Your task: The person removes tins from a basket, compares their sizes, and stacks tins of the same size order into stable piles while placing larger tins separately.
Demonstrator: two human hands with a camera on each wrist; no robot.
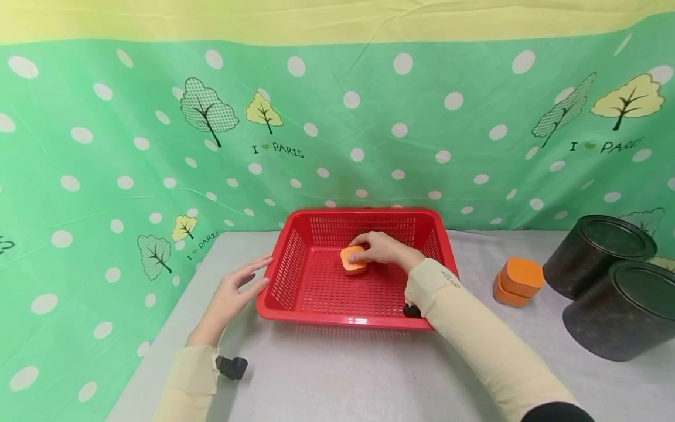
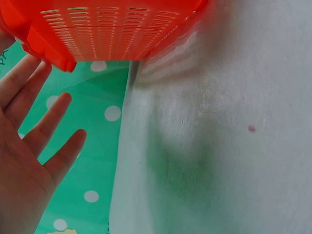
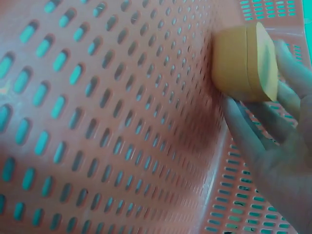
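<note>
A red perforated plastic basket [image 1: 327,317] sits on the grey-white table. Inside it, my right hand [image 1: 384,248] grips a small orange rounded box [image 1: 354,264], with the thumb on one side and fingers on the other. In the right wrist view, a seam divides the lid from the body of the orange box [image 3: 236,63], which is close against the basket floor [image 3: 146,126]. My left hand [image 1: 232,300] has its fingers extended, the fingertips right at the basket's left rim. From the left wrist view, the fingers [image 2: 51,122] are spread below the basket's edge [image 2: 68,63].
Two more orange boxes [image 1: 519,281] are stacked right of the basket. Beyond them, two dark lidded cans [image 1: 622,313] stand at the table's right side. A green polka-dot curtain [image 1: 348,135] hangs behind and along the left of the table [image 1: 337,381].
</note>
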